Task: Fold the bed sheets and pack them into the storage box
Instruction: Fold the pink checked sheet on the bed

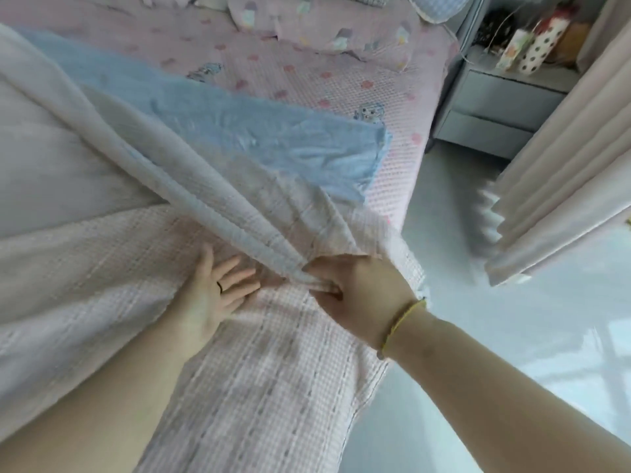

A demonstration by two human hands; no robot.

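The right hand [358, 295] has its grip clamped on a gathered edge of the pink checked sheet [256, 387], fingers and thumb curled round the bunched cloth at the near corner of the bed [324, 80]. From that grip the gathered fold [205, 186] runs taut up and to the left, lifted clear of the layer beneath. A yellow cord bracelet [403, 322] sits on the right wrist.

Just beside it, the left hand [211, 295] lies flat with fingers straight and spread, pressing the lower layer of the same sheet against the bed; its grip is apart and holds nothing. A dark ring [220, 287] shows on one finger.

The checked sheet covers the near part of the bed and hangs over its edge toward the floor [512, 336]. Beyond the lifted fold a blue sheet [273, 131] lies spread on the pink patterned bed cover, partly under the checked one. A printed pillow [324, 25] rests at the far end. To the right stand a grey nightstand [495, 107] and a pale pleated curtain [563, 165].
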